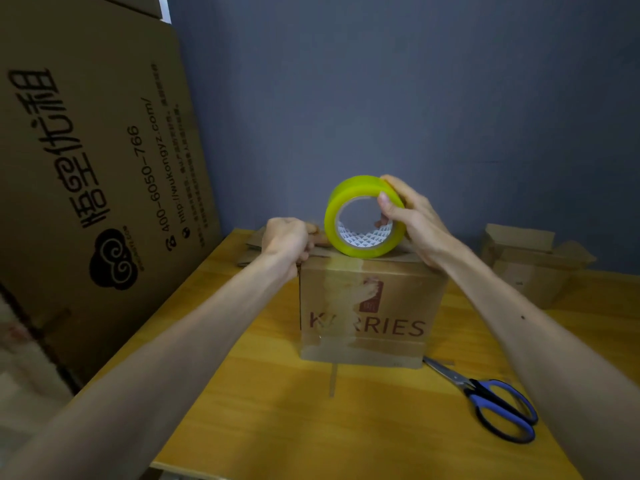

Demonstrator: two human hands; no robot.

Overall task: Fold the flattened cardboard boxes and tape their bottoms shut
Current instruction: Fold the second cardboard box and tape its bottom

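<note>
A brown cardboard box (370,317) printed "KARRIES" stands on the wooden table (277,410), with clear tape running down its front face. On its top edge rests a yellow-green tape roll (363,216), upright on its rim. My right hand (412,220) grips the roll, thumb over its front rim and fingers through the core. My left hand (287,242) is curled over the box's top left corner, gripping the flap edge there. The box's top face is hidden from me.
Blue-handled scissors (498,407) lie on the table right of the box. Another folded box (530,265) with open flaps sits at the back right. Flattened cardboard (252,247) lies behind the left hand. A large printed carton (90,174) leans along the left side.
</note>
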